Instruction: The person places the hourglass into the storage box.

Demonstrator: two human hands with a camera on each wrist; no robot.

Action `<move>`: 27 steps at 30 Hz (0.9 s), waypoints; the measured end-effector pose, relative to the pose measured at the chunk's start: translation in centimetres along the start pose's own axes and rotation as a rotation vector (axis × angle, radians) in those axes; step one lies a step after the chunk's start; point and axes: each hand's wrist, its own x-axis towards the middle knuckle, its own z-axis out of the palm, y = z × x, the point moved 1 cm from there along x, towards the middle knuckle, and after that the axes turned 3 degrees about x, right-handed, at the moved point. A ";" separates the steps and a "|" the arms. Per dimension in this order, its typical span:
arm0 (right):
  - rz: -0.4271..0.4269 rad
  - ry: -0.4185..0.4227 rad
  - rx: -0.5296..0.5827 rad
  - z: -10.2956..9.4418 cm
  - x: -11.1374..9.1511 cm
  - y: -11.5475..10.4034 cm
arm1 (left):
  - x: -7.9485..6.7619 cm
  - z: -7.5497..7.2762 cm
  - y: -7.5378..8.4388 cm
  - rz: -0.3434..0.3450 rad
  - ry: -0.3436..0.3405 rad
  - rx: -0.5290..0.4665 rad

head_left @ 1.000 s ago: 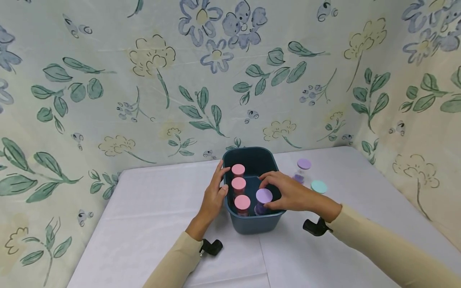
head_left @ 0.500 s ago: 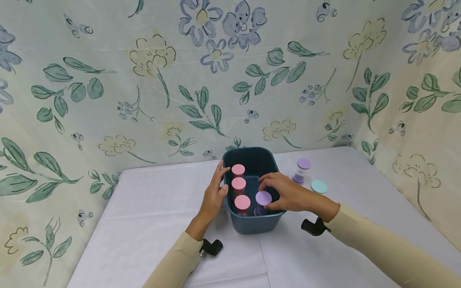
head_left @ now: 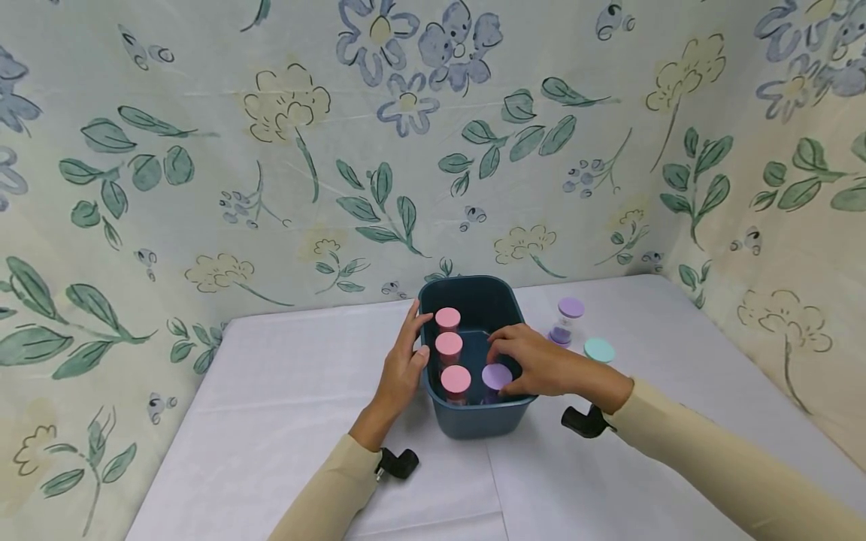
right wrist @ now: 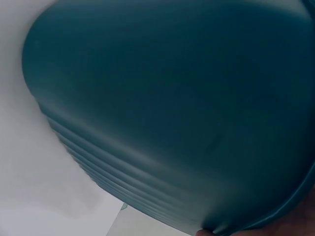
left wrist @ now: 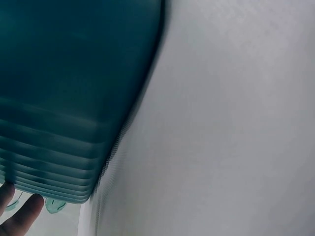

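Observation:
A dark teal plastic bin [head_left: 483,421] stands in the middle of the table. Inside, along its left wall, is a row of small jars with pink lids [head_left: 456,379]. My right hand [head_left: 534,362] reaches over the right rim and grips a purple-lidded jar [head_left: 497,376] low in the near right part of the bin. The fingers and thumb are at the lid's edge; the jar's lower part is mostly hidden by the front wall. My left hand [head_left: 401,370] rests against the bin's left rim, its fingers extended. Both wrist views mostly show the bin's ribbed outer wall [left wrist: 54,142].
To the right of the bin, on the white-covered table [head_left: 298,398], stand another purple-lidded clear jar [head_left: 568,319] and a mint-green lid [head_left: 599,350], partly behind my right wrist. A floral cloth [head_left: 406,188] hangs close behind the table and along the right side.
The purple-lidded jar has gone slightly lower in the bin, with my right hand around it. My right forearm has shifted a little left; my left hand stays in place.

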 end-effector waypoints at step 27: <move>-0.014 -0.052 0.002 -0.9 0.8 0.2 | 0.8 -0.4 0.7 0.002 0.013 -0.006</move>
